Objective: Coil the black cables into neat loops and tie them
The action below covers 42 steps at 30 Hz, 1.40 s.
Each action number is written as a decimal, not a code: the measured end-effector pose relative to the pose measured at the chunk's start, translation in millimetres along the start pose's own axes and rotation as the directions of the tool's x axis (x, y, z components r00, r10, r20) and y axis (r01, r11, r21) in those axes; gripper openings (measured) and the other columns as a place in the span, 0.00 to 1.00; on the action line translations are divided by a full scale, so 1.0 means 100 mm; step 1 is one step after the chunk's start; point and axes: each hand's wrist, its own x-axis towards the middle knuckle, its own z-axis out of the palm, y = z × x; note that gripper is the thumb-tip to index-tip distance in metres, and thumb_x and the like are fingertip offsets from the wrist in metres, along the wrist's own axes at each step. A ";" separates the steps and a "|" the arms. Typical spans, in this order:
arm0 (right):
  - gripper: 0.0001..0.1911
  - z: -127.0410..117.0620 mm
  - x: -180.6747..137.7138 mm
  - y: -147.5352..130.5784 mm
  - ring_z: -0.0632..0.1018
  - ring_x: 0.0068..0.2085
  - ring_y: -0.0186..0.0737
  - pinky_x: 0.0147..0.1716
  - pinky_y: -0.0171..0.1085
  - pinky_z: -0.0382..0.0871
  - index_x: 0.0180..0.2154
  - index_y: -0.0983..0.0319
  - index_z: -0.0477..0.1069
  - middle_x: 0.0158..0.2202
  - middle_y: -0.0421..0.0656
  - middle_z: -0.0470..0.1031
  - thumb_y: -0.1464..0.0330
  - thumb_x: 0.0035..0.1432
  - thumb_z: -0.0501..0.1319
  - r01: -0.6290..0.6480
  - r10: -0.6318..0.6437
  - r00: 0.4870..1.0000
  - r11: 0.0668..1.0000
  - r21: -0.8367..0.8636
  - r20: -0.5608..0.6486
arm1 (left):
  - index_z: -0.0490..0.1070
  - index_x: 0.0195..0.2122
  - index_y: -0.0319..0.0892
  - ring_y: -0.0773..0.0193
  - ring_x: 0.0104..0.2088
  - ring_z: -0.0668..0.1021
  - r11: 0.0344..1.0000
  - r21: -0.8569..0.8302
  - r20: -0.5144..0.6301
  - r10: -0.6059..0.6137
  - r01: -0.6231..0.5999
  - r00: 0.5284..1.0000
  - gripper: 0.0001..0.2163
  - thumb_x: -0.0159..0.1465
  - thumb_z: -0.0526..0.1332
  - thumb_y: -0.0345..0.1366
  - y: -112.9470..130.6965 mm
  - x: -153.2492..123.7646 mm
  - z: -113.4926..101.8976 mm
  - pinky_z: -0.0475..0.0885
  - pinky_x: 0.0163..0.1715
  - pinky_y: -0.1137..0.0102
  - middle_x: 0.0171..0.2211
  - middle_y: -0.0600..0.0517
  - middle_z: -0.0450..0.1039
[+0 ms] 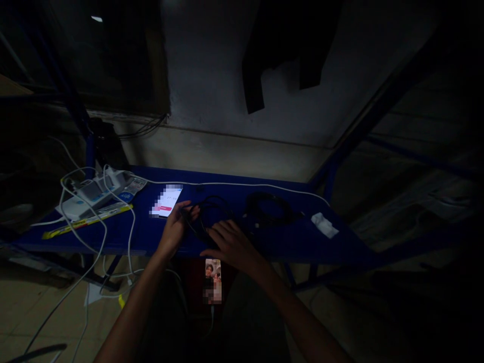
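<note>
The scene is dim. My left hand point(177, 224) rests on a blue shelf board point(143, 237), fingers pinched on a tangle of black cable point(207, 214) right beside a lit phone point(167, 200). To its right, my right hand point(229, 244) lies over the same cable, fingers curled down on it. A second coil of black cable point(269, 207) lies further right on the board. Another lit phone point(213, 280) sits below the board's front edge, near my lap.
A white power strip with plugs point(94, 194) and white cords point(130, 227) crowd the board's left end, with a yellow strip point(85, 221). A small white adapter point(324, 225) lies at the right. Blue rack posts point(374, 108) flank the shelf; a wall stands behind.
</note>
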 end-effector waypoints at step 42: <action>0.37 0.44 0.02 0.93 0.70 0.67 0.47 0.70 0.56 0.64 0.69 0.59 0.59 0.66 0.53 0.68 0.82 0.60 0.47 -0.296 0.389 0.909 0.857 0.423 -0.151 | 0.73 0.62 0.42 0.46 0.63 0.75 0.646 0.699 0.155 0.281 -0.306 0.947 0.19 0.72 0.58 0.37 -0.07 -0.09 0.13 0.67 0.67 0.48 0.61 0.39 0.75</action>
